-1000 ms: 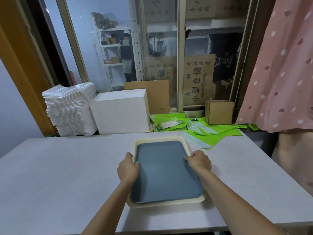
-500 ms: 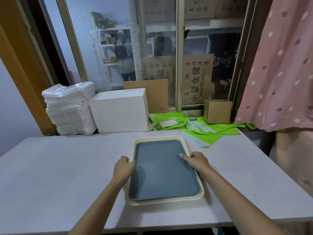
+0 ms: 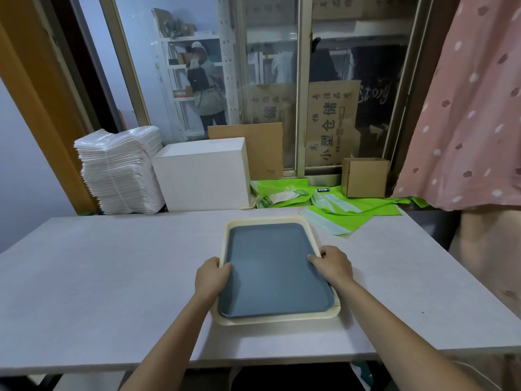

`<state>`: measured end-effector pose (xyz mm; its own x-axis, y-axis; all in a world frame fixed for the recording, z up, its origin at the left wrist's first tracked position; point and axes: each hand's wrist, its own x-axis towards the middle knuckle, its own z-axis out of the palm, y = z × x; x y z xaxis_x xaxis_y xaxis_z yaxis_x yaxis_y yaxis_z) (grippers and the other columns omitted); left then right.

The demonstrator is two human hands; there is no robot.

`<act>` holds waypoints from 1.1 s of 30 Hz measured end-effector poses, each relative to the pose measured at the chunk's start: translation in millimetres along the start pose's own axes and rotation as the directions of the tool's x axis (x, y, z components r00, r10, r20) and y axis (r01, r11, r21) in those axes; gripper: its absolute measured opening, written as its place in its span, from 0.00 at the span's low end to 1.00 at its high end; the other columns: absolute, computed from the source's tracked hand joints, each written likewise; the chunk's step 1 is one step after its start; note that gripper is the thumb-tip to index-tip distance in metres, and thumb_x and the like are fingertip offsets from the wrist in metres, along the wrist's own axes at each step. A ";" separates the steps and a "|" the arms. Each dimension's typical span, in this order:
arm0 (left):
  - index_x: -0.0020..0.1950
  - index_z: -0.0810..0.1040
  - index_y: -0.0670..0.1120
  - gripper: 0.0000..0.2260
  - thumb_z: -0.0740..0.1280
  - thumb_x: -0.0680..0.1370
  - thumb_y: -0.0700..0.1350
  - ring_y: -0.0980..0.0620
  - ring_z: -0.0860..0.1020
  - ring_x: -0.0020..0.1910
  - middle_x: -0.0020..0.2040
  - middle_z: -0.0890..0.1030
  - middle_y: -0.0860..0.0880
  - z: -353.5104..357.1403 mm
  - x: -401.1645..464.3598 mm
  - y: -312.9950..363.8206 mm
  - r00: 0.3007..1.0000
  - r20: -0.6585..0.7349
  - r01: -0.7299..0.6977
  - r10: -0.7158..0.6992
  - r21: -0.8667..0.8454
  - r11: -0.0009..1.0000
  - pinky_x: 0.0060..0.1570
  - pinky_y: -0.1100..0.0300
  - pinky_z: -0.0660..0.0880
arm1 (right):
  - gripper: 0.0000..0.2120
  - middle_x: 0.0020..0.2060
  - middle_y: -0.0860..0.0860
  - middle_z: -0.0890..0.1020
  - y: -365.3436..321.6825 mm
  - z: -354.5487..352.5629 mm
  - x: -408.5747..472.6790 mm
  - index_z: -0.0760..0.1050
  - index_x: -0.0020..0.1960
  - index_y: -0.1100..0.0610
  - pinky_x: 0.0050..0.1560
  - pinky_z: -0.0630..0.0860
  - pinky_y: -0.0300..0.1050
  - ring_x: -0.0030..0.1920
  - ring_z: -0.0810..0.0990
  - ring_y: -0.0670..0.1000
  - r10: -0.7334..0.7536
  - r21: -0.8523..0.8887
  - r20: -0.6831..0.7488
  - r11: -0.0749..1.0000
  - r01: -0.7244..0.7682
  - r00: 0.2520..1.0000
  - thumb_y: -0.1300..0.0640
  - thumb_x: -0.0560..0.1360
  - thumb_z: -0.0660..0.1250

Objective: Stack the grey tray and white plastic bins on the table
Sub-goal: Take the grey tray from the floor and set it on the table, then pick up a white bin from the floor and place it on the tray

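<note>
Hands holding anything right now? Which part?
Both grip the grey tray by its long side edges: left hand on the left edge, right hand on the right. It sits nested in the cream tray.

Both bare forearms reached forward from the 6 o'clock edge, the left hand (image 3: 212, 277) at 9 o'clock of the grey tray (image 3: 273, 272) with fingers curled over its side rim, the right hand (image 3: 332, 266) at 3 o'clock gripping the opposite rim likewise.
</note>
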<state>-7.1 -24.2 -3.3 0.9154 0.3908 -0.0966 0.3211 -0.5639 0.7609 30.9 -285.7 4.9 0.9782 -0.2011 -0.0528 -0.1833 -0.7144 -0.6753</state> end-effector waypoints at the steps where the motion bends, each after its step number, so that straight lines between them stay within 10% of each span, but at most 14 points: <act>1: 0.44 0.75 0.39 0.12 0.63 0.77 0.49 0.46 0.77 0.42 0.42 0.79 0.45 -2.3 -0.2 0.4 1.000 0.018 0.007 -0.007 -0.008 1.000 0.38 0.56 0.70 | 0.15 0.32 0.49 0.76 0.4 -0.8 -2.6 0.67 0.33 0.55 0.32 0.65 0.43 0.40 0.78 0.56 0.005 0.047 -0.001 0.999 -0.005 1.000 0.48 0.72 0.66; 20: 0.33 0.66 0.44 0.16 0.66 0.75 0.50 0.45 0.74 0.39 0.34 0.74 0.47 1.1 -15.5 -5.8 0.998 -0.043 0.048 -0.046 0.048 0.998 0.34 0.57 0.66 | 0.10 0.39 0.52 0.84 12.5 -2.5 -28.0 0.80 0.44 0.58 0.35 0.68 0.42 0.41 0.79 0.55 0.029 -0.024 -0.051 0.999 -0.030 0.998 0.51 0.70 0.68; 33: 0.68 0.67 0.41 0.30 0.63 0.75 0.61 0.43 0.75 0.62 0.64 0.75 0.43 -51.0 -23.5 10.0 0.994 -0.109 -0.029 0.029 0.005 1.000 0.55 0.52 0.71 | 0.37 0.66 0.53 0.71 -19.4 -20.3 -41.4 0.65 0.71 0.54 0.62 0.70 0.51 0.68 0.68 0.57 -0.194 -0.193 -0.097 0.966 0.172 0.976 0.34 0.70 0.64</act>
<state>-37.8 -2.0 39.4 0.8924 0.4512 -0.0043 0.2959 -0.5781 0.7604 -8.1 -277.1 35.2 0.9809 -0.1231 0.1507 -0.0275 -0.8543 -0.5190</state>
